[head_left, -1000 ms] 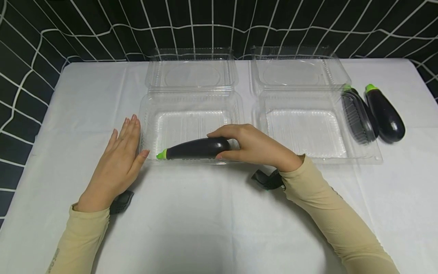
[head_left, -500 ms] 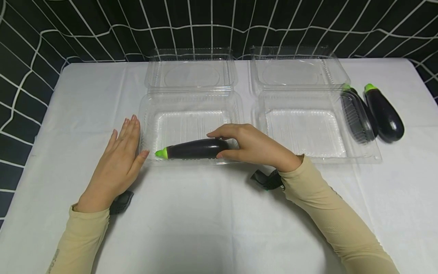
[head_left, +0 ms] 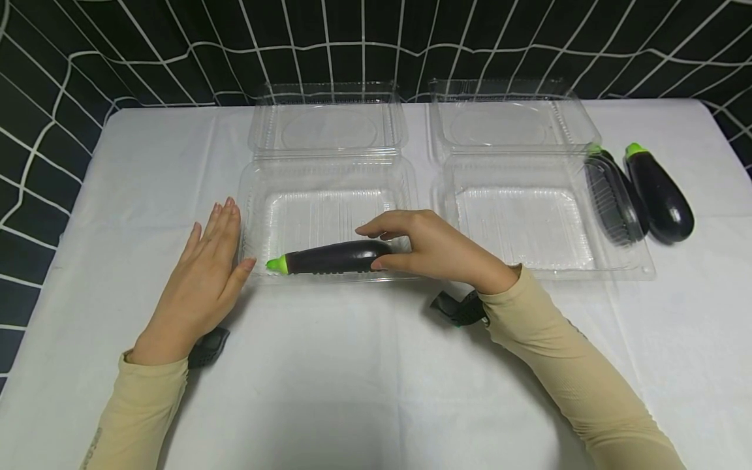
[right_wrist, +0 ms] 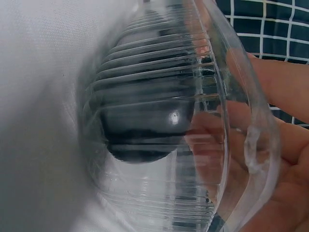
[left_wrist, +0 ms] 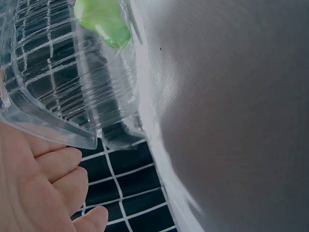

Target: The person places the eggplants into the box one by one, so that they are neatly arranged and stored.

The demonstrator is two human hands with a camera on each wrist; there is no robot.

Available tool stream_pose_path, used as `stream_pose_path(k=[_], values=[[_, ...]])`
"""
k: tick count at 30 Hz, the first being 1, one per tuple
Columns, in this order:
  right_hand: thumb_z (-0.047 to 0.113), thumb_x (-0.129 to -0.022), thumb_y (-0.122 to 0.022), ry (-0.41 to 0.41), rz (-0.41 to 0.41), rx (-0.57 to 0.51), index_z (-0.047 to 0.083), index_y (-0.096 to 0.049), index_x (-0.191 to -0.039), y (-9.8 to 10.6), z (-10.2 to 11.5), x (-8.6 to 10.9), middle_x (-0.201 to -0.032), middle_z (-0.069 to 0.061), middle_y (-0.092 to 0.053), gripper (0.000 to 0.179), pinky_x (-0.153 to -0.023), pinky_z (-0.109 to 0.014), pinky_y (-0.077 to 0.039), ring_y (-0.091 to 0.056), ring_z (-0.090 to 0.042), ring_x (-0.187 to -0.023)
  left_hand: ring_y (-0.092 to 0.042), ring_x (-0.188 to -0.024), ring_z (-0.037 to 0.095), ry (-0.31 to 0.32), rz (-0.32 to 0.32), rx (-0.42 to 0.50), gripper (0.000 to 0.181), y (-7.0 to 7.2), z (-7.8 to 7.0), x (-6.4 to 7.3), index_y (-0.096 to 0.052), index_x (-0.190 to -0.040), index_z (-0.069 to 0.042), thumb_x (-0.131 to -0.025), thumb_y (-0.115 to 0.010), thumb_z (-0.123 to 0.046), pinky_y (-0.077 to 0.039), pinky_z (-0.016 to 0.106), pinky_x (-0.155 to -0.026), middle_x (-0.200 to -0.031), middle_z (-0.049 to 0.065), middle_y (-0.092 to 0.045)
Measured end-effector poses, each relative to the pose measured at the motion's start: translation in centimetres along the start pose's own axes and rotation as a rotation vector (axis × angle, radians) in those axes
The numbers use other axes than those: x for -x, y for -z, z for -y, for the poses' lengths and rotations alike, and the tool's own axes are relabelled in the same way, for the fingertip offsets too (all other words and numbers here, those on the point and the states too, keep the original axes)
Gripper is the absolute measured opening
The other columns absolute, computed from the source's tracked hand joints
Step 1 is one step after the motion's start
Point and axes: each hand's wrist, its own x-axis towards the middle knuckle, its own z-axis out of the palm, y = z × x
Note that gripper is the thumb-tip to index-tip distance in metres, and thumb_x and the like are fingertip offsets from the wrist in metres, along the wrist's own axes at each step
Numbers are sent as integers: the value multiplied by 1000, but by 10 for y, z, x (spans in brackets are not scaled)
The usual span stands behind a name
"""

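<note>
While left-wrist view shows green stem (left_wrist: pixel 104 21), right-wrist view, dark eggplant body (right_wrist: pixel 145 121)

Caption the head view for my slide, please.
Left hand beside an open box, right hand at the eggplant inside it.

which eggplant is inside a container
The eggplant at the right hand, in the left container; the other two eggplants lie outside, beside the right container.
</note>
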Motion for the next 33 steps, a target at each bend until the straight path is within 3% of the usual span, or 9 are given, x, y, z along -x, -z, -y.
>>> stream_pose_path(k=[7, 16, 26, 33], values=[[9, -78, -77, -10, -16, -43, 0, -65, -116, 1, 3, 1, -114, -10, -66, 41, -88, -32, -48, -62, -21, -99, -8, -143, 28, -2, -5, 0, 68, 0, 0, 0, -14, -147, 8, -103, -28, -42, -6, 47, -114, -155, 19, -12], [8, -79, -76, -45, -20, -96, 1, -64, -117, 2, 3, 2, -116, -9, -66, 40, -87, -39, -48, -61, -19, -101, -8, -143, 27, 0, -4, -1, 69, 0, 0, 0, -14, -147, 7, -103, -27, -43, -6, 47, -114, -155, 18, -11], [5, -81, -73, -48, -33, -148, 0, -63, -118, 9, 6, 6, -118, -11, -65, 38, -90, -33, -48, -61, -22, -103, -7, -143, 27, 3, 4, 2, 69, 0, -1, 0, -13, -147, 7, -103, -27, -43, -5, 47, -114, -155, 19, -10], [6, -81, -74, -55, -91, -150, 1, -64, -117, 19, 9, 9, -115, -9, -66, 37, -93, -30, -46, -62, -23, -103, -7, -143, 27, 2, -6, 6, 68, -1, 0, 0, -14, -147, 7, -103, -29, -42, -6, 47, -114, -155, 18, -11]])
